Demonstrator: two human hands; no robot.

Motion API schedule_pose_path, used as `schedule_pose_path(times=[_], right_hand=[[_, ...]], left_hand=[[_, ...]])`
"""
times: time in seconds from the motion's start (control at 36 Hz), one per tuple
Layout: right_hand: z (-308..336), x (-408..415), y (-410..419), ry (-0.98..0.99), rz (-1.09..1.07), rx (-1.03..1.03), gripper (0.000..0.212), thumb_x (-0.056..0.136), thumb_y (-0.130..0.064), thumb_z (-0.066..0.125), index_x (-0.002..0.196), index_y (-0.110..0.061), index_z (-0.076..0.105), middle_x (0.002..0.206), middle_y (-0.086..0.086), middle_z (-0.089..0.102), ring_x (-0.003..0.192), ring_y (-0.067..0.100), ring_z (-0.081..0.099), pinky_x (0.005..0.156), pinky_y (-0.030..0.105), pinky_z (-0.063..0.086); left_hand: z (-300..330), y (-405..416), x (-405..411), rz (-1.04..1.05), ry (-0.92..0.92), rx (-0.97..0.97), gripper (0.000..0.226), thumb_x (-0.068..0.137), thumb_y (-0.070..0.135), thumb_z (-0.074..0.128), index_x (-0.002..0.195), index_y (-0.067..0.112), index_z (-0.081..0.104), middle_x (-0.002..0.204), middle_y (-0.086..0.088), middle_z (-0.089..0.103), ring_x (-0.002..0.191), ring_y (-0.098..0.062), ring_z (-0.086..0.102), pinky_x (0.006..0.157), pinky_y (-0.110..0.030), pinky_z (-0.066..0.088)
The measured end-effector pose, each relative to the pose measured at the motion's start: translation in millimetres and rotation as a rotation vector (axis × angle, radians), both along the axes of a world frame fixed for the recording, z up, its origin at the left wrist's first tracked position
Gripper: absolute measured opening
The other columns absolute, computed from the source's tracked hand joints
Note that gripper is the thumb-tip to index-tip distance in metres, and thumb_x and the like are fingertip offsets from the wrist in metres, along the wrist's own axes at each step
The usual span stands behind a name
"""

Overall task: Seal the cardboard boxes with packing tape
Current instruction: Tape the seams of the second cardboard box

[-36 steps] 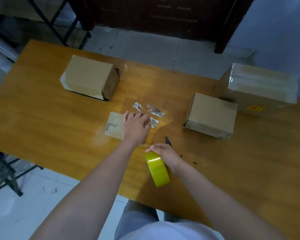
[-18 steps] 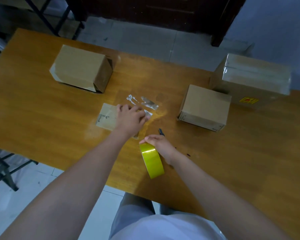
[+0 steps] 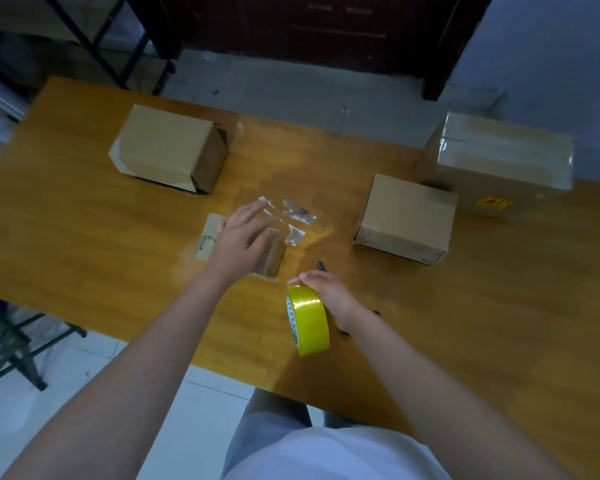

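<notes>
The person's right hand (image 3: pixel 328 292) grips a yellow roll of packing tape (image 3: pixel 308 320), fingers curled over its top edge, the roll standing on edge on the wooden table (image 3: pixel 84 237). Just beyond the roll and to its left, the left hand (image 3: pixel 243 237) lies with fingers straight and spread over a small flat cardboard box (image 3: pixel 210 237), whose near end shows glossy tape (image 3: pixel 271 261); whether the palm presses on it cannot be told, as the hand is blurred. Crumpled clear tape scraps (image 3: pixel 297 213) lie on the table just past that hand. Farther beyond the roll to the left lies a brown box (image 3: pixel 167 147) with a loose end flap. Beyond the roll to the right sits a smaller box (image 3: pixel 407 216), and behind it, touching or nearly so, a larger taped box (image 3: pixel 499 161) with a yellow label. A dark tip of some tool (image 3: pixel 321 265) peeks out just past the right hand.
</notes>
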State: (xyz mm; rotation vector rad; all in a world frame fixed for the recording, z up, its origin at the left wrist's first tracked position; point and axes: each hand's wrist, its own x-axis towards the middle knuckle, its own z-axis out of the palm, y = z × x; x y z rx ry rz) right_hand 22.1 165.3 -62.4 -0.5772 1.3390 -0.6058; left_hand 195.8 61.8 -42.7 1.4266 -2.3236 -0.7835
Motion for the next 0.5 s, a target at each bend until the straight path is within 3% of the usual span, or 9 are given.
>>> schedule_pose_path(times=[0.08,0.19,0.31,0.39,0.5], right_hand=[[-1.4,-0.3,0.6,-0.015,-0.011,-0.001,0.027,0.098,-0.029,0.05,0.082,-0.024,0.071,0.083,0.0,0.064,0.075,0.017,0.058,0.067,0.026,0.044],[-4.8,0.7,1.8,-0.019,-0.021,-0.006,0.026,0.097,-0.028,0.051,0.081,-0.024,0.071,0.082,0.0,0.064,0.076,0.017,0.058,0.072,0.029,0.043],[-8.1,0.5,2.1,-0.007,-0.029,-0.019,0.028,0.097,-0.028,0.051,0.078,-0.026,0.073,0.085,-0.003,0.064,0.082,0.017,0.056,0.08,0.032,0.04],[-8.5,-1.1,3.3,-0.012,-0.031,-0.023,0.028,0.097,-0.028,0.051,0.079,-0.026,0.072,0.084,-0.002,0.064,0.08,0.018,0.057,0.077,0.031,0.041],[-11.4,-2.4,5.4,-0.013,-0.034,-0.021,0.03,0.097,-0.031,0.051,0.077,-0.029,0.073,0.091,-0.002,0.064,0.086,0.019,0.057,0.08,0.032,0.042]], left_hand=[[7.6,10.9,14.5,-0.101,-0.029,-0.017,0.044,0.078,0.036,0.043,0.106,0.016,0.07,0.137,-0.004,0.052,0.128,-0.025,0.042,0.105,-0.049,0.033],[2.6,26.3,20.6,-0.29,-0.172,-0.121,0.04,0.072,0.037,0.05,0.096,0.013,0.071,0.129,-0.009,0.057,0.118,-0.029,0.05,0.094,-0.048,0.043],[-2.8,30.2,20.7,-0.392,-0.296,-0.212,0.035,0.07,0.039,0.052,0.089,0.014,0.069,0.129,-0.011,0.055,0.118,-0.026,0.042,0.092,-0.045,0.047],[-7.9,28.7,23.0,-0.433,-0.407,-0.262,0.027,0.067,0.035,0.07,0.086,0.016,0.067,0.132,-0.014,0.051,0.12,-0.032,0.044,0.088,-0.049,0.051],[-13.7,30.9,23.7,-0.47,-0.469,-0.319,0.034,0.059,0.03,0.084,0.085,0.017,0.067,0.134,-0.013,0.04,0.122,-0.035,0.038,0.083,-0.051,0.054]])
